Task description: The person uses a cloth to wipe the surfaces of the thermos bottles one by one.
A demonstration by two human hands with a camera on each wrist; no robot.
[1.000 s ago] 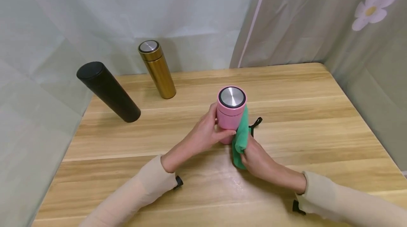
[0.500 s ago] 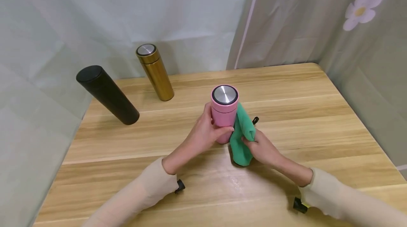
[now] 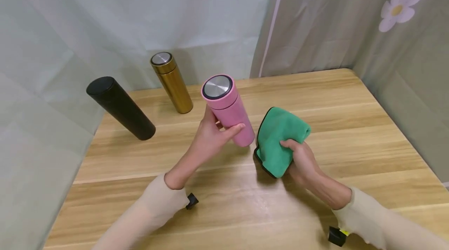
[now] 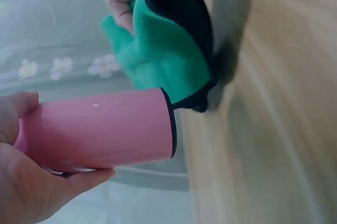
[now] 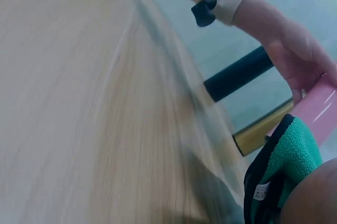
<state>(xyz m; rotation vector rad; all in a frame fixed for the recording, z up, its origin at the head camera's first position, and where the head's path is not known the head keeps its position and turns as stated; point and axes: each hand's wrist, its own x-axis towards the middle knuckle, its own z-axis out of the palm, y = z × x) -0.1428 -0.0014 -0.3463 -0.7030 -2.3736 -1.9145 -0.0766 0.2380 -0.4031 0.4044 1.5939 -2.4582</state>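
My left hand (image 3: 212, 135) grips a pink thermos bottle (image 3: 233, 115) around its body, thumb across the near side. The bottle leans left at the top, and in the left wrist view its dark-rimmed base (image 4: 169, 124) hangs clear of the table. To the right, my right hand (image 3: 303, 164) holds a folded green cloth (image 3: 278, 137) with black edging, thumb on top and the other fingers mostly hidden beneath. A gap separates cloth and bottle in the head view. A white label (image 5: 261, 191) shows on the cloth in the right wrist view.
A black bottle (image 3: 122, 108) stands at the left of the wooden table (image 3: 350, 125). Behind it to the right is a gold bottle (image 3: 172, 84) with a silver lid. Pale curtains (image 3: 210, 16) hang along the back and sides.
My left hand has raised the pink bottle, moving it left and tilting it. My right hand has drawn the green cloth away from the bottle to the right, where more of it shows.
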